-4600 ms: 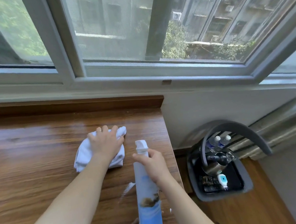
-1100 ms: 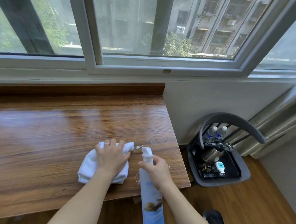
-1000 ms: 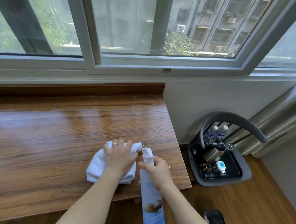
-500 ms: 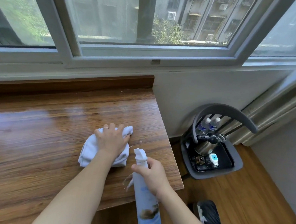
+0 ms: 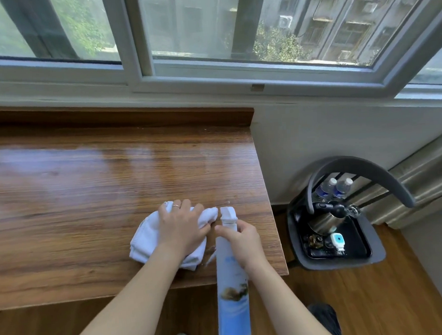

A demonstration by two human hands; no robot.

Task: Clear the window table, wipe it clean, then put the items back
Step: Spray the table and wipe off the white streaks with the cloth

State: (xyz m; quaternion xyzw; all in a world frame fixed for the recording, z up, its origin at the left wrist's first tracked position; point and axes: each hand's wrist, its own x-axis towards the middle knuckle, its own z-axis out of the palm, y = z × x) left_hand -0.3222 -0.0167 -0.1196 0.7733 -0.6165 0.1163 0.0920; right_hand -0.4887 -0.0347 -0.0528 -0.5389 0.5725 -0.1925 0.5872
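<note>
The wooden window table (image 5: 86,191) has a glossy top with window glare on it. A white cloth (image 5: 146,239) lies bunched near the table's right front corner. My left hand (image 5: 181,228) presses flat on the cloth, fingers spread, a ring on one finger. My right hand (image 5: 242,241) grips the neck of a white and blue spray bottle (image 5: 232,291), held just right of the cloth with its white nozzle pointing away from me. A few wet streaks show on the wood between the cloth and the bottle.
A grey chair (image 5: 347,227) stands to the right of the table, its seat carrying a black tray with a steel kettle (image 5: 326,219), two water bottles (image 5: 333,189) and small items. Curtain (image 5: 427,170) hangs at right. The window frame runs behind.
My left hand has slid the cloth back toward the table's front right corner, closer to the bottle. The right hand still holds the spray bottle in about the same place.
</note>
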